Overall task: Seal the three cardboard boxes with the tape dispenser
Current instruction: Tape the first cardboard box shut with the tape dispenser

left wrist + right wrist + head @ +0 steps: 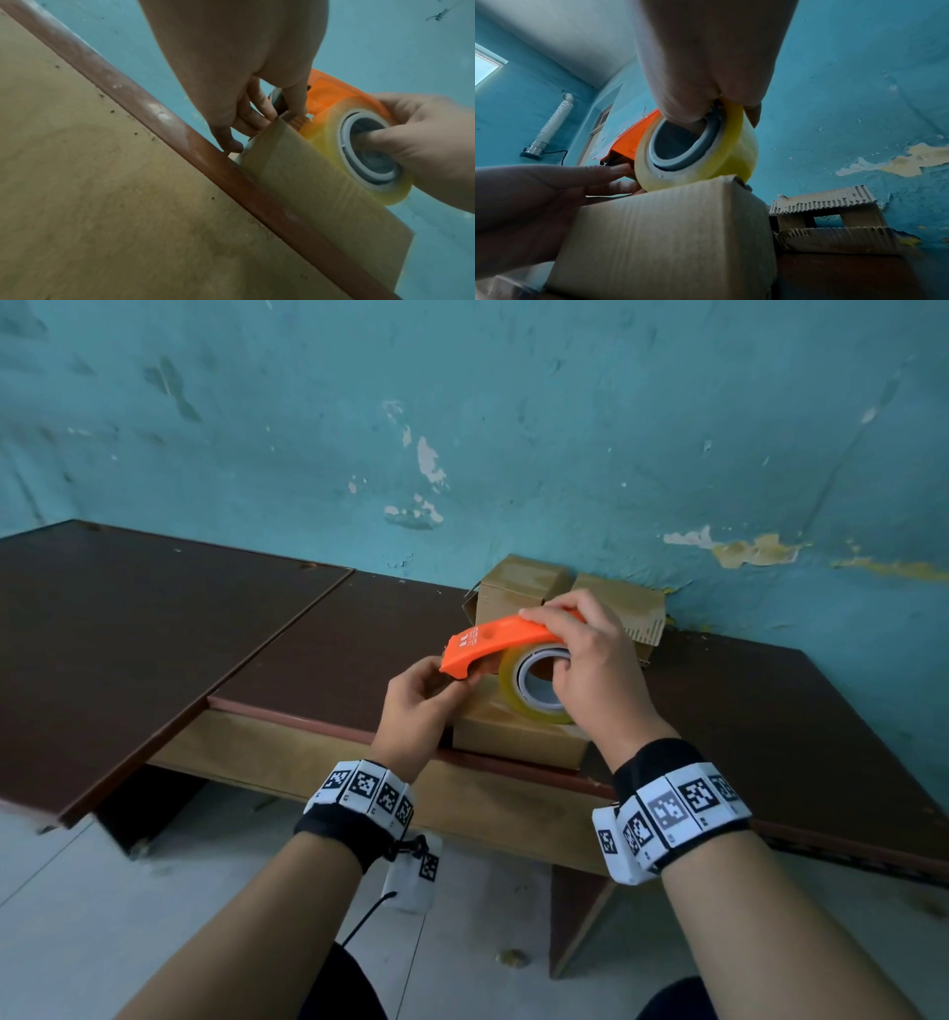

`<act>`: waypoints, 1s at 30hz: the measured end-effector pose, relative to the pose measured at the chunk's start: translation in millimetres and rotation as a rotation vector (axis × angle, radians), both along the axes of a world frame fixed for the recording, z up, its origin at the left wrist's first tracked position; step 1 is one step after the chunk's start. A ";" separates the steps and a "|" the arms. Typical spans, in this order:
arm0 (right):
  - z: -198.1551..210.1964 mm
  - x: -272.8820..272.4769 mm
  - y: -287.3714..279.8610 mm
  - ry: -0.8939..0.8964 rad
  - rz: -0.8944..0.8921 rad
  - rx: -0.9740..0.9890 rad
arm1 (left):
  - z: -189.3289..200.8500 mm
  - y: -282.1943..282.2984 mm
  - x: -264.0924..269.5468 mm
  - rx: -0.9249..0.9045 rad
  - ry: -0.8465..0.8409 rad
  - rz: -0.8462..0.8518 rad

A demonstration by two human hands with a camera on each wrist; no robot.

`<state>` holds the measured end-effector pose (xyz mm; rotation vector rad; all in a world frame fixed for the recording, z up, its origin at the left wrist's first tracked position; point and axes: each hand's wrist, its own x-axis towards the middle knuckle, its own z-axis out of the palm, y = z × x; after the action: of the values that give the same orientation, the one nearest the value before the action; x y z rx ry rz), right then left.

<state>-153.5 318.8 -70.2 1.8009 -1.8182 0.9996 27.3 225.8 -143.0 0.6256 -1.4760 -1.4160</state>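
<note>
My right hand (550, 636) grips the orange tape dispenser (506, 639), thumb inside the core of its yellowish clear tape roll (534, 690), fingers over the top. The roll (700, 154) rests on the top edge of the near cardboard box (518, 737), which stands at the table's front edge. My left hand (457, 688) pinches the tape end under the dispenser's nose, at the box's left corner (272, 125). Two more cardboard boxes, one (524, 588) beside the other (621, 603), stand behind against the wall; the right one (834, 223) has ragged, loose flaps.
The dark brown table (308, 649) runs along a peeling blue wall (513, 428), with a second, lower panel (128, 634) to the left. Its reddish front edge (154, 113) lies just under my left hand. Grey floor lies below.
</note>
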 end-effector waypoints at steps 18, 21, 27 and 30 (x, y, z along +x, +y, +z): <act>-0.9 3.4 -4.8 0.091 -0.018 0.017 | 13.4 -6.5 9.5 0.494 0.335 -0.098; -1.6 5.0 -3.2 0.099 -0.023 0.010 | 14.2 -5.3 9.5 0.555 0.371 -0.100; -0.2 8.0 -1.6 0.125 -0.025 -0.006 | 24.8 -3.9 10.6 0.656 0.368 -0.060; -1.6 9.0 -0.9 0.124 -0.031 -0.003 | 28.2 -6.0 12.0 0.653 0.311 -0.028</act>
<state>-144.4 317.9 -71.8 1.7861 -1.7629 0.8596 39.3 219.8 -114.8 0.7334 -0.7678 -1.9315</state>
